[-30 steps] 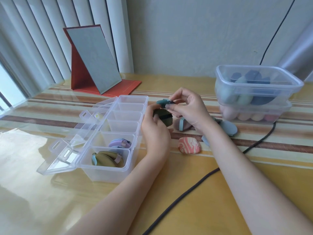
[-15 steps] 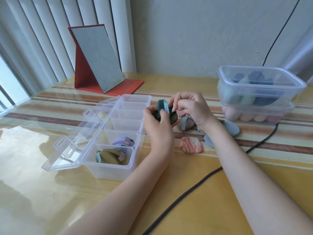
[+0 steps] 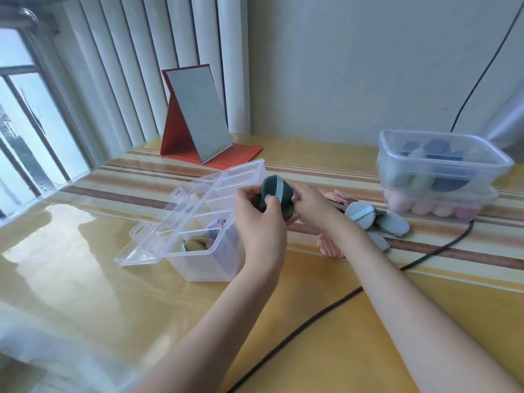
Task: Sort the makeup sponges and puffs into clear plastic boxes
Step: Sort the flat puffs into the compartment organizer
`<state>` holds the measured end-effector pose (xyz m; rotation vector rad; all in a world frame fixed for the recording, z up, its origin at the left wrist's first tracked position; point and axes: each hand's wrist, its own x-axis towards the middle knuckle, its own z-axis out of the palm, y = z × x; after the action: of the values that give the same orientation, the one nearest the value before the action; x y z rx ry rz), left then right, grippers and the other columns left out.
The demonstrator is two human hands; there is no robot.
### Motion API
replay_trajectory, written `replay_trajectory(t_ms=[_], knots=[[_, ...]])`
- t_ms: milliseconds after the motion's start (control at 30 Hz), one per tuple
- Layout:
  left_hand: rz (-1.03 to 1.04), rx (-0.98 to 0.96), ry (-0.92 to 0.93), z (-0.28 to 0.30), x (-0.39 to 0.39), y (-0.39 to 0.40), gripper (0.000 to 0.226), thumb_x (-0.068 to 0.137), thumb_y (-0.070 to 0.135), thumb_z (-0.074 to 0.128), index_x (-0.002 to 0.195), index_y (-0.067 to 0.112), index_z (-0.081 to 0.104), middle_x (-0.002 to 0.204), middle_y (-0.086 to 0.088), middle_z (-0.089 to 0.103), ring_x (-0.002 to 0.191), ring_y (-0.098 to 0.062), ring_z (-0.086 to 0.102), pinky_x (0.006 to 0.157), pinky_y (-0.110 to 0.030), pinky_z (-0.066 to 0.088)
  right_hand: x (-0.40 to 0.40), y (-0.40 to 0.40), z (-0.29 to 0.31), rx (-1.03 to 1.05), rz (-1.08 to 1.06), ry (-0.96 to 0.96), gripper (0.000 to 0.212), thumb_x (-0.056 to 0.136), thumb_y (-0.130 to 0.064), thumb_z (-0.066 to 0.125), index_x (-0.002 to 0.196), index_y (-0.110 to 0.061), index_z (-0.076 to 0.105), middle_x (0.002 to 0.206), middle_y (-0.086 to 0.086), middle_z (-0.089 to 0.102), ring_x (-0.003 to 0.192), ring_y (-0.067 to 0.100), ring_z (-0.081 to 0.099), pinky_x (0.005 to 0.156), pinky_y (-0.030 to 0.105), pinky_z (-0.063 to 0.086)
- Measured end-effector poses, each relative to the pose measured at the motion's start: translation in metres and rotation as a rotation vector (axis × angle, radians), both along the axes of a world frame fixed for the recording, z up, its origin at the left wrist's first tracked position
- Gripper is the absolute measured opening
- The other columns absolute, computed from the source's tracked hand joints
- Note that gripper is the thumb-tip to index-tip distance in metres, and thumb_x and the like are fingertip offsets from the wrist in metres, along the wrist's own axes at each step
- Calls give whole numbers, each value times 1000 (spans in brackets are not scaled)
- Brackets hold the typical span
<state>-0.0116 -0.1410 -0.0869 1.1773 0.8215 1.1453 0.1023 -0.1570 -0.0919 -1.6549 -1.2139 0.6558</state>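
- Clear plastic dominates this single head view: a long divided organizer (image 3: 215, 222) lies lid-open left of centre on a yellow striped table (image 3: 85, 279), its compartments running from 6 o'clock toward 12.
- Both hands meet just right of the organizer's far end. The left hand (image 3: 261, 219) and right hand (image 3: 310, 207) are closed together around dark green puffs (image 3: 273, 194), at least two stacked, the top one crossed by a pale blue strap. The left thumb pinches the front; the right fingers cup the back.
- Done so far, judging by what lies where: the nearest compartment holds olive puffs (image 3: 195, 241), and the next one toward 12 o'clock holds a lilac puff (image 3: 217, 224). The farther compartments look empty, though glare makes that uncertain.
- At 3 o'clock from the hands, two stacked tubs (image 3: 442, 177) stand filled: blue and grey-green sponges above, pink ones below. That part of the sort appears finished.
- Left to do: a loose pile of grey-blue puffs (image 3: 374, 219) sits on the table between the hands and the tubs, pinkish puffs (image 3: 337, 195) lie behind it, and a marbled pink puff (image 3: 327, 246) shows partly under the right forearm.
- My estimate: roughly halfway, with the green puffs likely bound for an empty compartment next.
- A red folding mirror (image 3: 198, 114) stands at 12 o'clock, and a black cable (image 3: 312, 319) crosses the table.
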Motion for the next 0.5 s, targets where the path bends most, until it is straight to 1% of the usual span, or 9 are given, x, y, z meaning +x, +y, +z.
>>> replay_trajectory(t_ms=[67,100,133,233,267,367,400,467,500], knots=[[-46,-61,-4,6,-11,-2,16,88,6,50,95,20,52,97,-1,63,93,-23,67,81,-44,57,-10,0,-3,-2,-7,26,41,77,-33,45,112,-46,62,117,4,59,118,37,55,98,52,48],[-70,-110,-24,9,-16,-3,16,89,4,49,95,18,52,99,-4,62,91,-23,68,78,-42,59,-16,0,-1,26,-6,48,38,73,-42,49,106,-54,62,122,4,56,120,36,53,99,49,47],[-86,-152,-43,13,-20,-6,16,89,2,48,96,16,51,101,-7,62,88,-22,69,76,-40,60,-20,1,0,78,21,68,32,74,-42,54,102,-56,62,122,1,55,116,30,55,96,43,49],[-105,-232,-69,23,-30,-11,16,90,0,45,99,12,49,105,-13,59,87,-24,69,73,-36,60,-28,1,4,155,18,-115,20,90,-23,57,111,-21,58,101,7,56,82,19,59,64,23,51],[-129,-282,-98,25,-33,-12,17,91,-1,44,103,9,49,106,-13,58,82,-24,70,68,-32,61,-31,0,4,167,17,-139,16,92,-21,54,108,-17,55,98,10,56,79,19,57,63,23,49],[-221,-490,-232,34,-43,-16,24,93,-3,44,116,0,49,112,-18,57,60,-20,71,55,-24,59,-36,-7,7,177,-99,-274,10,85,-24,52,94,-22,55,96,7,53,84,22,55,74,32,47],[-257,-537,-278,37,-46,-18,24,93,-4,44,116,-3,49,114,-22,58,56,-20,70,51,-23,57,-37,-12,8,164,-94,-356,11,90,-18,48,97,-20,56,94,3,53,85,16,58,77,27,49],[-330,-558,-300,44,-52,-20,23,92,-6,43,115,-7,50,112,-26,59,54,-21,69,47,-21,55,-35,-20,6,155,-118,-503,20,98,1,41,108,-6,58,87,-10,48,75,-10,56,71,7,45],[-359,-545,-283,48,-56,-18,23,92,-6,42,114,-7,50,109,-28,59,55,-22,70,46,-21,54,-32,-24,6,147,-101,-518,22,98,3,43,114,-1,58,87,-14,47,75,-11,56,70,5,42]])
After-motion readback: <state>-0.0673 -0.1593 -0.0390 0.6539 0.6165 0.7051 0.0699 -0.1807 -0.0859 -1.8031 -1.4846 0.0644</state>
